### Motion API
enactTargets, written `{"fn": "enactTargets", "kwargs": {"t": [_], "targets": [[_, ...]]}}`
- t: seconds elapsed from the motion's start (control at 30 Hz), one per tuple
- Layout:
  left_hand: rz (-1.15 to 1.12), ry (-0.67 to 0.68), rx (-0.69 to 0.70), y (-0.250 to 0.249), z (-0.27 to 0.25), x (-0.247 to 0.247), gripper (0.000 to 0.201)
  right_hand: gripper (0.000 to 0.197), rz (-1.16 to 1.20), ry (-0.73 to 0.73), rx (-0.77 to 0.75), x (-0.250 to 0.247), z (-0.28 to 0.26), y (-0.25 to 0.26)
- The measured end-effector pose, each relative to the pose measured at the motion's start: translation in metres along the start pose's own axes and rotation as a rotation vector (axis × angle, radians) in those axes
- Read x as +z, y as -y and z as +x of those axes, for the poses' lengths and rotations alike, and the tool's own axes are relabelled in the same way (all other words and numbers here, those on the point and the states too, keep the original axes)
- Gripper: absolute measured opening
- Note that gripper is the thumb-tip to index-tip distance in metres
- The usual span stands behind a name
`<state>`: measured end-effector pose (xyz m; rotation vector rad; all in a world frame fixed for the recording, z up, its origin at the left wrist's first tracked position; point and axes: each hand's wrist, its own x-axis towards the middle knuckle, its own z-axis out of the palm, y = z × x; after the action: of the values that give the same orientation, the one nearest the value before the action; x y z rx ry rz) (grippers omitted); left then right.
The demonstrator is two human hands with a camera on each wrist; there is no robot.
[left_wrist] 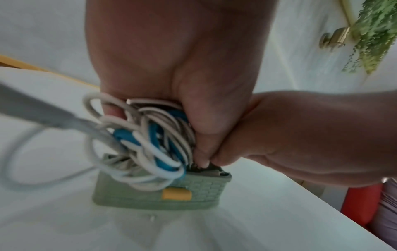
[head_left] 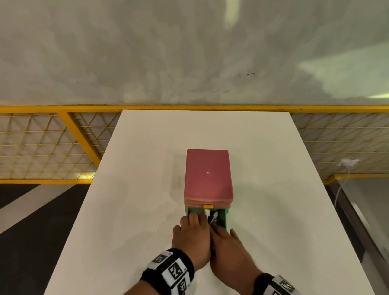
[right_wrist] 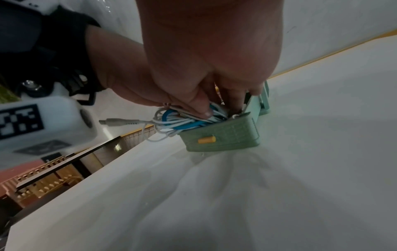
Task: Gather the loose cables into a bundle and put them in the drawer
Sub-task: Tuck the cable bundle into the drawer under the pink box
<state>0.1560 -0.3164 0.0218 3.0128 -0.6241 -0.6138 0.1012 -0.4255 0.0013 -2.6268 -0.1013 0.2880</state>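
A small drawer box with a pink top [head_left: 207, 172] stands on the white table [head_left: 143, 177]. Its green drawer [head_left: 223, 218] with a yellow handle [left_wrist: 176, 193] is pulled out toward me. A bundle of white and blue cables [left_wrist: 150, 135] sits half in the drawer's near end, with loops spilling over the front. My left hand [head_left: 191, 235] grips the bundle from above. My right hand [right_wrist: 214, 105] pinches it too, thumb on the coils and fingers down inside the drawer [right_wrist: 232, 135]. A white plug [right_wrist: 116, 122] sticks out to the left.
The box stands near the middle of the table, whose left and right edges drop to a dark floor. A yellow-framed mesh fence [head_left: 30, 141] runs behind the table's far edge. A white charger with a cord [head_left: 346, 162] hangs on the fence at the right.
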Motion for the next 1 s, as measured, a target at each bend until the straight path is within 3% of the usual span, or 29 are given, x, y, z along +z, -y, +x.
{"fn": "enactTargets", "kwargs": {"t": [0.17,0.23,0.3,0.47,0.57,0.67,0.77,0.87,1.0], "targets": [[-0.207,-0.022,0.25,0.041,-0.014,0.01,0.08,0.087,-0.021,0.156,0.09,-0.002,-0.004,-0.008],[-0.17,-0.062,0.309,0.053,-0.018,0.018,0.08,0.078,0.034,0.184,0.122,-0.002,-0.002,-0.008],[-0.091,-0.119,0.34,0.055,-0.017,0.023,0.077,0.076,0.095,0.191,0.142,0.001,0.001,-0.006],[-0.085,-0.193,0.344,0.045,0.001,0.022,0.079,0.099,0.039,0.082,0.151,0.002,0.011,-0.009],[-0.179,-0.234,0.377,0.044,0.007,0.029,0.073,0.085,0.025,0.03,0.131,0.005,0.019,-0.012],[-0.412,-0.317,0.419,0.043,0.005,0.035,0.071,0.072,0.131,-0.004,0.137,0.008,0.021,-0.015],[-0.572,-0.329,0.432,0.054,-0.005,0.039,0.089,0.068,0.222,0.023,0.115,0.005,0.016,-0.017],[-0.489,-0.303,0.411,0.074,-0.015,0.049,0.1,0.061,0.24,-0.015,0.044,0.006,0.01,-0.021],[-0.362,-0.281,0.418,0.085,-0.012,0.06,0.07,0.055,0.208,-0.043,0.011,0.007,0.011,-0.026]]}}
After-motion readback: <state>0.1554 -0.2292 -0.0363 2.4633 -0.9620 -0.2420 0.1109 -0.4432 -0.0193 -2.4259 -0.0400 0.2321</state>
